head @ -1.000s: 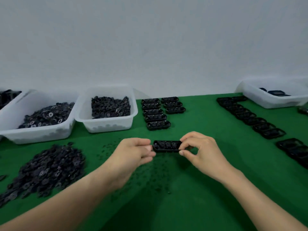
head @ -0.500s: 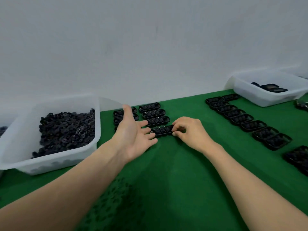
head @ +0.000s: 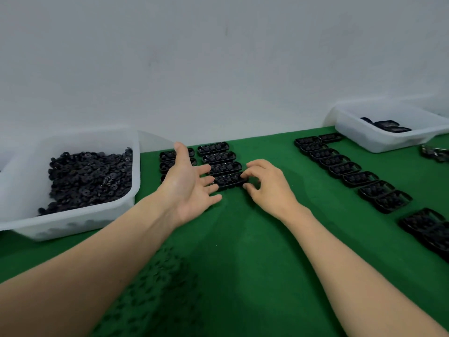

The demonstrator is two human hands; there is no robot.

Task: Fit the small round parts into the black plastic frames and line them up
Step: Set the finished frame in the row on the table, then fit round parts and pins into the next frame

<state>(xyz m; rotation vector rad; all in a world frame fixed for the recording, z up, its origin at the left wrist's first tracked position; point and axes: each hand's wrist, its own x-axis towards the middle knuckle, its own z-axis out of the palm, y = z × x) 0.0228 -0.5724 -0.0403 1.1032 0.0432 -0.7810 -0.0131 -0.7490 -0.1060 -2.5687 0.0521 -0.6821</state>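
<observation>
Though a deep heap of small round parts [head: 90, 176] sits in the white bin [head: 73, 222] at the left, with more scattered over the green mat [head: 243, 239] below, the job looks well under way but far from over. The left hand [head: 189, 183] is spread, palm turned inward, its fingertips just beside the left end of a loaded frame [head: 228, 180]. That frame lies on the mat as the nearest of a two-column block of filled frames [head: 218, 158], close against the one behind it. The right hand [head: 264, 183] pinches its right end between thumb and fingers, seemingly squaring it into line. Further right runs a diagonal row of frames [head: 349, 169]; whether those hold parts is too blurred to tell. A second bin [head: 359, 135] at far right holds a few more frames.
</observation>
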